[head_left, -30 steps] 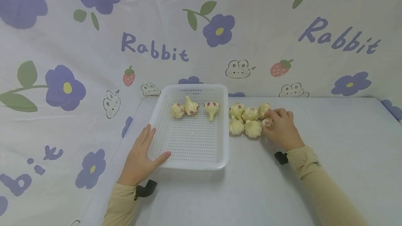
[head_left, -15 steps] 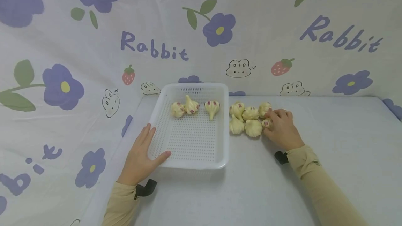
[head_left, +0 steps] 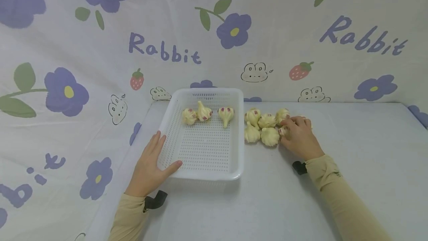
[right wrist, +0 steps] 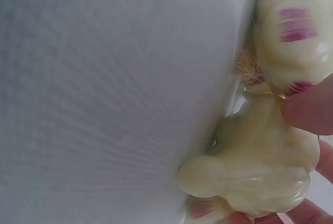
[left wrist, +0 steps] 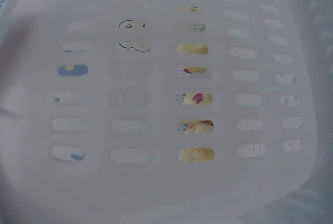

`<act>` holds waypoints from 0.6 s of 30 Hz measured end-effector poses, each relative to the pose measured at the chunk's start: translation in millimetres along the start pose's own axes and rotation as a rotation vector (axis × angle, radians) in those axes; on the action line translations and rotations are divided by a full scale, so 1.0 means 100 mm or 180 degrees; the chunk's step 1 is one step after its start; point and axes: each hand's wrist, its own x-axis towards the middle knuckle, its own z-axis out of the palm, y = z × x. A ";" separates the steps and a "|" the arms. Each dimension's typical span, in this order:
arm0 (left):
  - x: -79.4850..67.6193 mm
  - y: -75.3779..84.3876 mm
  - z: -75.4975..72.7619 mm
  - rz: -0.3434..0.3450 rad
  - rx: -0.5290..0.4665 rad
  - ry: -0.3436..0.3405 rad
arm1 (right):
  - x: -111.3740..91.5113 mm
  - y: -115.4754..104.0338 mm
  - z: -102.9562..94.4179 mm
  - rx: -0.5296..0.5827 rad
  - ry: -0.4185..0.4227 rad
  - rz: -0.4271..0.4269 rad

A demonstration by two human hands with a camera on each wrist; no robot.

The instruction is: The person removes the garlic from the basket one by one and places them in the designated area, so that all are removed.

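Observation:
My left hand (head_left: pixel 148 168) rests on the front left corner of a white plastic basket (head_left: pixel 232 174), its fingers straight along the left rim and the thumb over the front rim. The left wrist view shows the slotted basket wall (left wrist: pixel 161 187) up close. In the basket lie 3 garlic bulbs, among them one (head_left: pixel 225 115) with its stem toward me. My right hand (head_left: pixel 302 138) pinches a garlic bulb (right wrist: pixel 255 161) between thumb and fingers at the right end of a group. Another bulb (right wrist: pixel 294 31), purple-streaked, lies against the thumb. The right hand hides part of the group.
Several garlic bulbs (head_left: pixel 269 137) stand close together on the white table (head_left: pixel 267 200), right beside the basket's right wall. A flower-print cloth (head_left: pixel 277 36) hangs behind the table and along its left side. Black wrist mounts (head_left: pixel 156 200) stick out from both wrists.
The bulb at my right fingertips has turned slightly, and a pale piece now shows past the knuckles. Both hands and the basket stay in place; the head view shifts a little.

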 end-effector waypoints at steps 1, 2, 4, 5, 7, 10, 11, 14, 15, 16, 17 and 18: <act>0.00 0.00 0.00 0.0002 -0.0003 -0.0001 | 0.00 0.00 0.00 0.0003 -0.0007 0.0014; 0.00 0.00 0.00 0.0002 -0.0006 -0.0001 | 0.00 0.00 -0.01 0.0005 -0.0016 0.0031; 0.00 0.01 -0.01 0.0004 -0.0012 -0.0001 | 0.00 -0.01 -0.01 0.0005 -0.0049 0.0068; 0.00 0.01 -0.01 0.0003 -0.0012 -0.0003 | 0.00 -0.01 -0.02 0.0005 -0.0065 0.0093; 0.00 0.01 -0.01 0.0006 -0.0009 -0.0001 | 0.00 -0.02 -0.02 0.0008 -0.0085 0.0131; 0.00 0.00 -0.01 0.0009 -0.0001 -0.0001 | 0.00 -0.03 -0.04 0.0012 -0.0082 0.0171; 0.00 0.00 -0.01 0.0008 -0.0001 -0.0001 | 0.00 -0.04 -0.04 0.0017 -0.0067 0.0184; 0.00 0.00 -0.01 0.0007 0.0001 0.0006 | 0.00 -0.05 -0.05 0.0002 0.0000 0.0196; 0.00 0.00 -0.01 0.0006 -0.0001 0.0009 | 0.00 -0.05 -0.06 0.0000 0.0019 0.0196; 0.00 0.00 -0.01 0.0006 -0.0005 0.0017 | 0.00 -0.05 -0.06 -0.0005 0.0035 0.0201; -0.01 0.00 -0.01 0.0008 -0.0003 0.0022 | 0.01 -0.05 -0.07 -0.0011 0.0048 0.0202; -0.01 0.00 -0.01 0.0011 0.0001 0.0028 | 0.01 -0.05 -0.07 -0.0015 0.0055 0.0199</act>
